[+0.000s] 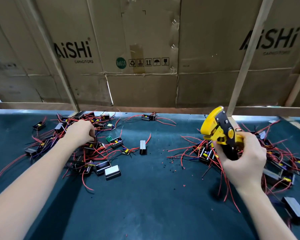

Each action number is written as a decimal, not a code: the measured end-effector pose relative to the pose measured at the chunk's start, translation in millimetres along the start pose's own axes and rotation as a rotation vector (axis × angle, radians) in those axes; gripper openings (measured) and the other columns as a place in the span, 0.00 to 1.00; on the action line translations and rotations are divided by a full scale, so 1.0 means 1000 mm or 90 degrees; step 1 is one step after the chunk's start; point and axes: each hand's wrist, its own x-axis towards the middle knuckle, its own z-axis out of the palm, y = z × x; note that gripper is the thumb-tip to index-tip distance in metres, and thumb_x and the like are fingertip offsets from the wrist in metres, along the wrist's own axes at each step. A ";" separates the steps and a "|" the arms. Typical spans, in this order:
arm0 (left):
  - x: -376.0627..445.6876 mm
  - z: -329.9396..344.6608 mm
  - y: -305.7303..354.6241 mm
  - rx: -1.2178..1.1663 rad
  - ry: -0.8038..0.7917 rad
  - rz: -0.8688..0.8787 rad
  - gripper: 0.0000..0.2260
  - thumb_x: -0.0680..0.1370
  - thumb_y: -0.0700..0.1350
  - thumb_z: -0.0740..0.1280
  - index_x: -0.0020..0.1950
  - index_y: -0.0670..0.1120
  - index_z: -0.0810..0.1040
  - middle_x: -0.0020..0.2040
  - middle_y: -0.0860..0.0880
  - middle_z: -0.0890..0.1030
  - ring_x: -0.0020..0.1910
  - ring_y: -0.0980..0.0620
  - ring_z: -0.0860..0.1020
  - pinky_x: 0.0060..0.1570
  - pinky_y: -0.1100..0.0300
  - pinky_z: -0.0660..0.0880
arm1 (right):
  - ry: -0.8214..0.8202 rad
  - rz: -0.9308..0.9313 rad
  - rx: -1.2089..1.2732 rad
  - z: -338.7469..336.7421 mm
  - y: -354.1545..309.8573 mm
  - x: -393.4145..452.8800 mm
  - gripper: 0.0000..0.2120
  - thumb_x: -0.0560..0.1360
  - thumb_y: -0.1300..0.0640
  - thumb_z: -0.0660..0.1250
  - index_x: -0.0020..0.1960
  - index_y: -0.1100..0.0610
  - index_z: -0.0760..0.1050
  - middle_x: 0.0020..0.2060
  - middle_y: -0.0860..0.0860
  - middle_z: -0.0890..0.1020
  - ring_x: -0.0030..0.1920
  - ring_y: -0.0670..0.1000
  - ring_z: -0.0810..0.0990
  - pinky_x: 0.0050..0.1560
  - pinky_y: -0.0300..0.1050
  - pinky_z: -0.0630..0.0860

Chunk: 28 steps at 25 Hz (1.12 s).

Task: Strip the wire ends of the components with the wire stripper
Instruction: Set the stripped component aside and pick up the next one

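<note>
Right hand (241, 158) curled round the handles of the stripper (218, 130), head up above the right pile (274, 163). Left hand (80, 133) reaching into the left pile (87, 142), fingers bent down among red wires; whether pinching one, unclear. Insulation bits (170, 163) scattered on the mat (145, 205) between. Cardboard (142, 49) behind.

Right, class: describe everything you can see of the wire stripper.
The wire stripper has a yellow, plastic-looking head with black side plates, silver rivets and a round yellow button. It is held upright above the mat, head pointing up and left. The right hand curls round its dark handles; nothing else touches it.
</note>
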 end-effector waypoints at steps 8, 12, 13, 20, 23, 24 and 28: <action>-0.025 -0.066 0.006 -0.756 0.400 -0.021 0.07 0.73 0.45 0.75 0.50 0.47 0.85 0.41 0.51 0.86 0.45 0.52 0.82 0.50 0.59 0.78 | -0.004 0.012 -0.032 0.003 -0.002 0.005 0.27 0.70 0.36 0.66 0.51 0.60 0.74 0.42 0.54 0.78 0.43 0.59 0.77 0.47 0.52 0.67; -0.046 -0.108 0.041 -1.040 0.341 0.163 0.04 0.75 0.42 0.72 0.48 0.47 0.85 0.42 0.50 0.87 0.43 0.54 0.84 0.47 0.63 0.80 | -0.017 0.028 -0.028 0.005 -0.004 0.001 0.27 0.70 0.35 0.66 0.50 0.60 0.75 0.41 0.53 0.78 0.42 0.59 0.77 0.46 0.56 0.72; -0.052 -0.110 0.053 -1.044 0.297 0.193 0.04 0.76 0.42 0.71 0.48 0.47 0.86 0.43 0.49 0.86 0.42 0.53 0.84 0.47 0.60 0.81 | -0.022 0.033 -0.024 0.006 -0.005 0.001 0.27 0.70 0.35 0.66 0.50 0.60 0.75 0.41 0.53 0.78 0.42 0.59 0.78 0.47 0.57 0.72; -0.083 -0.038 0.151 -0.815 -0.039 0.340 0.05 0.76 0.36 0.70 0.47 0.42 0.85 0.41 0.44 0.86 0.41 0.52 0.83 0.46 0.58 0.78 | -0.072 0.024 -0.065 0.007 -0.004 -0.005 0.27 0.68 0.35 0.65 0.49 0.59 0.75 0.42 0.52 0.78 0.45 0.58 0.77 0.47 0.51 0.66; -0.092 -0.008 0.167 -0.888 -0.098 0.329 0.05 0.75 0.34 0.70 0.45 0.42 0.85 0.40 0.47 0.86 0.40 0.53 0.82 0.47 0.61 0.78 | -0.084 0.009 -0.087 0.006 -0.002 -0.004 0.28 0.68 0.34 0.65 0.50 0.59 0.76 0.42 0.51 0.78 0.46 0.58 0.77 0.46 0.47 0.63; -0.094 -0.002 0.171 -0.919 -0.097 0.323 0.06 0.76 0.34 0.70 0.45 0.41 0.85 0.38 0.47 0.85 0.39 0.53 0.81 0.46 0.63 0.77 | -0.090 0.004 -0.093 0.005 -0.001 -0.004 0.28 0.68 0.34 0.65 0.50 0.59 0.76 0.42 0.51 0.78 0.46 0.58 0.77 0.46 0.47 0.62; -0.096 0.007 0.175 -1.002 -0.053 0.294 0.07 0.79 0.34 0.64 0.49 0.40 0.82 0.37 0.50 0.82 0.37 0.53 0.79 0.42 0.65 0.75 | -0.136 -0.005 -0.160 0.005 0.002 -0.001 0.28 0.67 0.32 0.63 0.49 0.57 0.76 0.41 0.51 0.78 0.45 0.59 0.78 0.47 0.51 0.66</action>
